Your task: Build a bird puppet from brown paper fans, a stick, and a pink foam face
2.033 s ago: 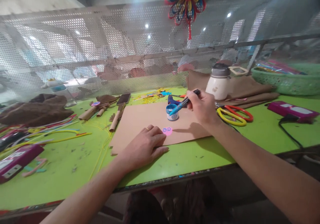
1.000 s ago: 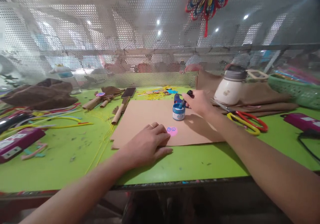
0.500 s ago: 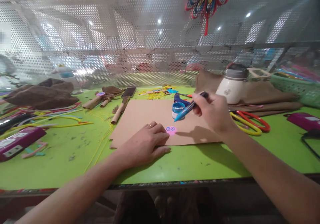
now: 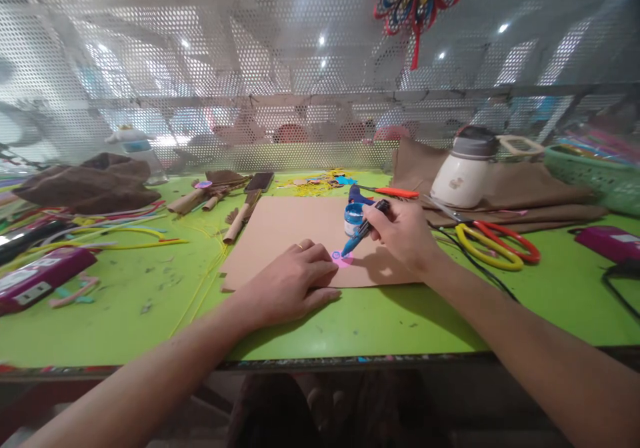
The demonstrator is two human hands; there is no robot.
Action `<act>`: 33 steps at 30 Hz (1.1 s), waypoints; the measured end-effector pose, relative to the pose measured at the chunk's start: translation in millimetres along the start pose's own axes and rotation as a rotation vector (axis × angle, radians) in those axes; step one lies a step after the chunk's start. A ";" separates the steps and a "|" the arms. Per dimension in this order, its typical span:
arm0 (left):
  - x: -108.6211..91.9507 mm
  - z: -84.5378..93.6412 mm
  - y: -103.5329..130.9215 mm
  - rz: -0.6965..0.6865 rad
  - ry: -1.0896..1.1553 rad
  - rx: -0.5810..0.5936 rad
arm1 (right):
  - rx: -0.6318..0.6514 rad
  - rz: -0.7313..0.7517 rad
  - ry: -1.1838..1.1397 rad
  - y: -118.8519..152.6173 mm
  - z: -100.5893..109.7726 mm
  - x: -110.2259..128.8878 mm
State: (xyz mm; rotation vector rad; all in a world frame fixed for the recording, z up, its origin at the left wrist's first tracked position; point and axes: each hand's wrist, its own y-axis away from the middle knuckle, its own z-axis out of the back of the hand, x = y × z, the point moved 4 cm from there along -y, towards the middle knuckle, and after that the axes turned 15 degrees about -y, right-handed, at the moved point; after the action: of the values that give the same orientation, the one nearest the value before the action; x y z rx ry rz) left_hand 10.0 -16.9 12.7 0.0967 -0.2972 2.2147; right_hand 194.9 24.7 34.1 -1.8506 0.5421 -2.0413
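Note:
My right hand [image 4: 403, 235] grips a blue-and-black marker [image 4: 363, 231]. The marker slants down, its blue tip at the right-hand ring drawn on a small pink paper piece [image 4: 344, 262]. Blue rings show on that piece, which lies on a brown cardboard sheet [image 4: 280, 225]. Flat on the sheet's front edge rests my left hand [image 4: 295, 281], a ring on one finger and its fingertips at the pink piece's left edge. Just behind the marker stands an open jar [image 4: 353, 220] with a blue rim.
A blue glue gun [image 4: 360, 195] lies behind the jar. Scissors [image 4: 493, 241] with red and yellow handles and a white bottle [image 4: 463, 171] are on the right. Leftward are rolled brown paper pieces [image 4: 240, 221], a phone [image 4: 260, 181], yellow strings and a purple power strip [image 4: 45, 278].
My right hand has come down and left with the marker, from above the sheet beside the jar onto the pink piece. My left hand keeps its place.

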 end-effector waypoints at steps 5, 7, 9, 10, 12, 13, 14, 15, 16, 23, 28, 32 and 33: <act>0.1 -0.4 0.5 -0.001 0.001 -0.011 | 0.016 0.006 0.072 0.5 -0.5 -4.3; -0.3 0.2 0.7 -0.002 0.006 -0.019 | 0.023 0.015 0.095 0.7 -1.0 -4.8; -0.5 1.1 0.8 0.001 0.011 -0.025 | 0.028 0.021 0.117 0.8 -1.6 -4.6; -0.5 1.6 0.8 0.003 0.013 -0.026 | 0.029 0.021 0.129 0.8 -1.8 -4.5; -0.6 2.2 0.8 0.004 0.012 -0.022 | 0.030 0.023 0.149 0.7 -2.0 -4.1; -0.6 2.5 0.8 0.004 0.010 -0.021 | 0.029 0.024 0.157 0.7 -2.0 -4.0; -0.7 2.7 0.7 0.004 0.009 -0.019 | 0.029 0.027 0.164 0.6 -2.1 -3.7; -0.8 2.8 0.5 0.003 0.008 -0.016 | 0.029 0.032 0.170 0.6 -2.1 -3.4; -0.9 2.8 0.3 0.004 0.007 -0.013 | 0.031 0.039 0.174 0.7 -2.3 -3.0; -0.7 1.8 -0.3 0.005 0.013 0.000 | 0.027 0.086 0.213 1.1 -2.4 -1.3; -0.9 2.7 -0.2 0.014 0.018 -0.002 | 0.026 0.070 0.200 -0.4 -1.5 -3.8; -2.0 3.9 0.2 0.013 0.014 0.002 | 0.025 0.071 0.200 -0.8 -1.1 -4.2; -2.1 4.0 0.4 0.014 0.014 0.003 | 0.020 0.072 0.201 -0.7 -1.0 -4.2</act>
State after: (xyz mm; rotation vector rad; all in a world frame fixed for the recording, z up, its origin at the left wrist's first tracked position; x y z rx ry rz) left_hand 10.8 -19.7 16.1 0.0809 -0.2876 2.2287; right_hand 194.3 27.4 30.8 -1.6003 0.6284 -2.1887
